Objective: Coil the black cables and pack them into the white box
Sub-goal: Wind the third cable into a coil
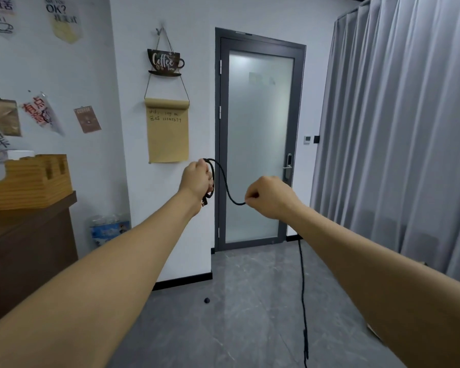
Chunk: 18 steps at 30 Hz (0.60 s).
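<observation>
Both arms are stretched out in front of me at chest height. My left hand (197, 180) grips a small loop of a black cable (225, 181), with a plug end poking out below the fist. From there the cable sags in a curve across to my right hand (268, 196), which pinches it between thumb and fingers. Under my right forearm the remaining cable hangs down toward the floor and runs out of the bottom of the frame. No white box is in view.
A dark wooden counter (29, 235) with a wooden rack (35, 181) stands at the left. Ahead is a frosted glass door (258, 144); grey curtains (398, 128) fill the right. A small dark object (206, 300) lies on the grey floor.
</observation>
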{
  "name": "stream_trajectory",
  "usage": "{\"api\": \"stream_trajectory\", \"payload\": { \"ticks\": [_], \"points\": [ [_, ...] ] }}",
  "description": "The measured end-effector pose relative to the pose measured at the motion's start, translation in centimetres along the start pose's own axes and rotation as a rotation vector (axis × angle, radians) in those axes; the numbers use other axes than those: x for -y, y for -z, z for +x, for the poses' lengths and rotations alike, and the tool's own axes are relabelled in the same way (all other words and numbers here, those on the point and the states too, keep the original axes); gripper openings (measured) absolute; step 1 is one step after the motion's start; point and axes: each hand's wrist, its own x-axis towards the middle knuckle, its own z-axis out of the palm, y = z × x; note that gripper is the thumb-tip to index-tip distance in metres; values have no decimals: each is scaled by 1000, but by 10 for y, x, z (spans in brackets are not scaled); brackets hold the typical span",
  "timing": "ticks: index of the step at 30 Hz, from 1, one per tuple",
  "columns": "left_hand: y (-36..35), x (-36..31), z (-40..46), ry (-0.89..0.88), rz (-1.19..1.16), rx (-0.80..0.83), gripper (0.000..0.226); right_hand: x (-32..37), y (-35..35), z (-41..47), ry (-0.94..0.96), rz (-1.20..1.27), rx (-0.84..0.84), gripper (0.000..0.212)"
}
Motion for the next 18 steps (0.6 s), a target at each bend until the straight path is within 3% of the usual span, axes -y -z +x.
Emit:
{"api": "stream_trajectory", "payload": {
  "ticks": [3, 6, 13, 18],
  "points": [
    [-8, 4, -1, -35, 140, 79, 36, 17, 11, 6, 183, 84, 84, 15],
    [-12, 7, -4, -19, 166, 215, 36, 23, 22, 9, 238, 223, 97, 14],
    [-19, 0, -19, 237, -76, 491, 37, 9, 30, 11, 111, 524, -73, 11],
    [-12, -3, -19, 284, 18, 574, 39, -3, 29, 7, -32, 549, -54, 27]
  ]
}}
